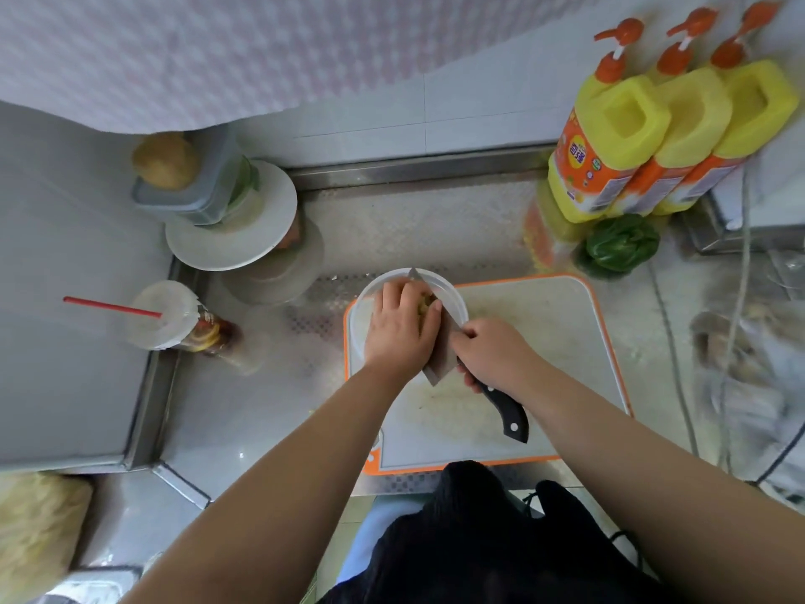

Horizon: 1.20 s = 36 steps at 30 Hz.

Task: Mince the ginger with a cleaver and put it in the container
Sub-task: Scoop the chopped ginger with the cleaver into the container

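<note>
My right hand (pixel 492 350) grips the cleaver (pixel 440 346) by its black handle, and the blade is tilted over the clear round container (pixel 453 294). Yellow minced ginger (pixel 426 303) lies on the blade over the container's opening. With its fingers against the ginger, my left hand (pixel 398 326) presses the pile on the blade. The container stands at the back left corner of the white cutting board (pixel 544 342) with the orange rim. Small ginger scraps are scattered on the board.
Yellow pump bottles (pixel 610 137) and a green vegetable (pixel 620 244) stand at the back right. Stacked white plates with a grey box (pixel 231 220) and a lidded cup with a red straw (pixel 161 316) are on the left. Cables run down the right side.
</note>
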### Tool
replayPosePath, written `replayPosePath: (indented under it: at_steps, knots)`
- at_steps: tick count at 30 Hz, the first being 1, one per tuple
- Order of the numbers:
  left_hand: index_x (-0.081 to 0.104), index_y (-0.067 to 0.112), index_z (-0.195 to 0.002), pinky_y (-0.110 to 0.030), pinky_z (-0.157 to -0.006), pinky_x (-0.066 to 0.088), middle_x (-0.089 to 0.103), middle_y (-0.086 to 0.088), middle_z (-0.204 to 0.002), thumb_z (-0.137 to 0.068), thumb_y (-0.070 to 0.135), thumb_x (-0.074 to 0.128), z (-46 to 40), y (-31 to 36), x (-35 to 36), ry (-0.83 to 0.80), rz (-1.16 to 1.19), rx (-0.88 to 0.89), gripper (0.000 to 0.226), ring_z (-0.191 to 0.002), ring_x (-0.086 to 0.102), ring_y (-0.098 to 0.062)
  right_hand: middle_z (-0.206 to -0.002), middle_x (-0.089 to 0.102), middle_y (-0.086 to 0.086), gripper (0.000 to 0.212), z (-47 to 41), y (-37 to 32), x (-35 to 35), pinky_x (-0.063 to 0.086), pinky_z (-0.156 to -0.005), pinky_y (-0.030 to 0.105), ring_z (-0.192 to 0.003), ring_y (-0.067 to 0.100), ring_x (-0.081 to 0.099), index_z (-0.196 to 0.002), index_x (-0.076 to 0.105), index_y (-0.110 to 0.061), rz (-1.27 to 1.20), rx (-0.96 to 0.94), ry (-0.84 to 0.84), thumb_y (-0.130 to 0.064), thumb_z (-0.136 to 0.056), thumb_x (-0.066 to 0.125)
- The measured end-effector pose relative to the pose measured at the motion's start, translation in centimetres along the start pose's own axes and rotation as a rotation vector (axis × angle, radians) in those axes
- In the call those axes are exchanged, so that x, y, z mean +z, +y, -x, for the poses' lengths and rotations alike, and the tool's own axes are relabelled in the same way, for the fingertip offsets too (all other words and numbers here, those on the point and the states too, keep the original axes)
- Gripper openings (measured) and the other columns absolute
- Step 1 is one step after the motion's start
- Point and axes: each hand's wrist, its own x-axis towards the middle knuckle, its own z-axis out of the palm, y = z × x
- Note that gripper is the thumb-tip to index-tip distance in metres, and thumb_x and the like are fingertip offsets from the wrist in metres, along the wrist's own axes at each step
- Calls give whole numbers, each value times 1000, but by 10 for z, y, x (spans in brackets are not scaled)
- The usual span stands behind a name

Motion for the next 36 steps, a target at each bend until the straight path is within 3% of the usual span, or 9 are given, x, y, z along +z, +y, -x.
replayPosePath:
  at_steps: [7,13,18,22,24,27,30,33,36]
  knots:
    - [59,5,-92,-33,-81,33,58,-13,-98,-92,31,37,-15,-8,2,55,-13,-55,34,-92,51,-34,-57,56,15,26,13,8,-4,36,-40,21,-32,13,48,-68,48,-7,102,-48,33,-16,-91,42]
    - [57,9,-96,-38,-86,39,61,-8,-104,-97,24,42,-18,-19,-6,-5,-227,-210,21,-102,49,-29,-56,61,16,30,23,21,-18,42,-46,31,-42,24,59,-65,50,-3,156,-85,160,-21,-89,44]
    - [63,12,-104,-40,-88,45,63,-6,-105,-97,24,44,-9,-13,-15,-35,-258,-181,24,-104,54,-28,-49,54,7,32,26,24,-33,47,-49,36,-45,25,62,-60,44,-11,215,-134,229,-23,-90,45]
    - [72,8,-92,-39,-87,44,68,-7,-100,-99,26,44,0,-10,-16,6,-323,-26,33,-102,56,-32,-53,56,9,33,27,26,-36,50,-52,39,-47,23,62,-60,43,-12,247,-164,235,-27,-90,45]
    - [72,12,-104,-38,-92,45,67,-4,-110,-97,15,43,2,-11,-16,-11,-306,-41,29,-109,55,-30,-53,51,7,36,29,29,-36,43,-51,37,-48,22,56,-60,38,-14,306,-186,251,-30,-91,44]
    - [62,22,-128,-37,-94,48,60,2,-131,-91,1,41,6,-9,-19,-29,-249,-116,47,-121,53,-22,-52,41,1,38,31,33,-34,33,-50,31,-49,18,42,-59,35,-16,371,-209,277,-30,-93,45]
    - [50,13,-140,-41,-102,43,51,-5,-142,-82,-7,48,17,-5,-16,14,-331,41,61,-131,45,-27,-54,40,0,38,33,35,-32,30,-50,30,-52,18,40,-59,36,-16,384,-218,281,-31,-93,45]
    - [28,15,-151,-37,-115,23,32,1,-156,-88,4,47,24,-2,-14,-77,-498,79,67,-143,25,-24,-55,42,3,38,35,37,-31,33,-51,32,-53,23,48,-60,36,-14,352,-239,260,-31,-92,45]
    - [41,15,-145,-39,-114,23,39,2,-151,-96,18,44,27,-4,-14,-116,-581,34,49,-142,26,-23,-57,44,6,37,39,44,-37,37,-53,34,-55,29,55,-62,36,-13,285,-254,264,-31,-93,44]
